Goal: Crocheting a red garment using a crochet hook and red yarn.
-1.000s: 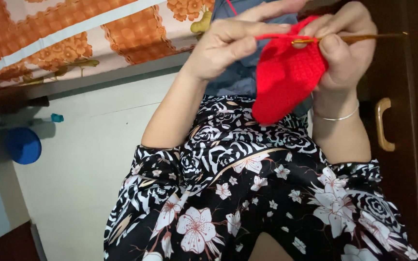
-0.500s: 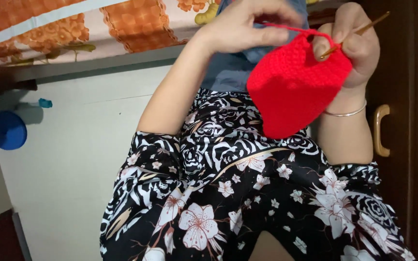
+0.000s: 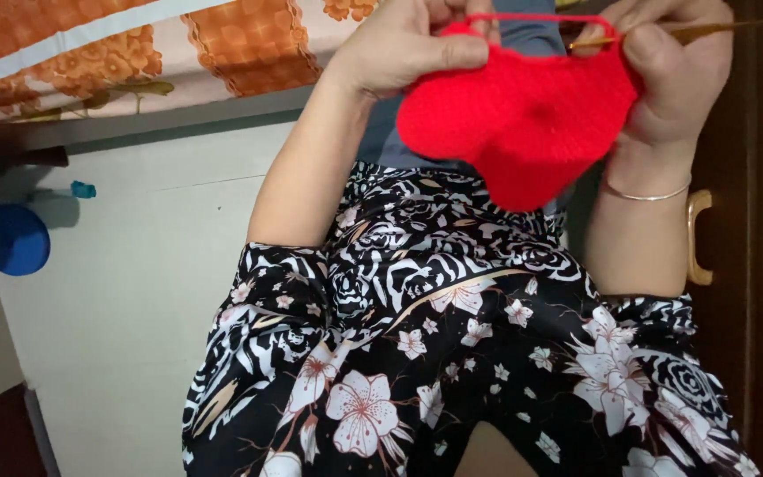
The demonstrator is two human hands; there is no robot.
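Note:
A red crocheted piece hangs between both hands at the top of the head view. My left hand pinches its upper left edge, thumb on the fabric, and a strand of red yarn runs from it across to the right. My right hand grips a thin golden crochet hook, whose tip lies at the piece's top right edge. A thin bangle circles my right wrist. Below the hands lies my black dress with white flowers.
A bed with an orange patterned sheet runs along the top left. A blue round tub stands on the pale floor at the left. A dark wooden door with a golden handle stands at the right.
The red piece has turned and spread out flat between my hands and shifted left. The view has drifted, so the tub sits further left. The hook now lies nearly level.

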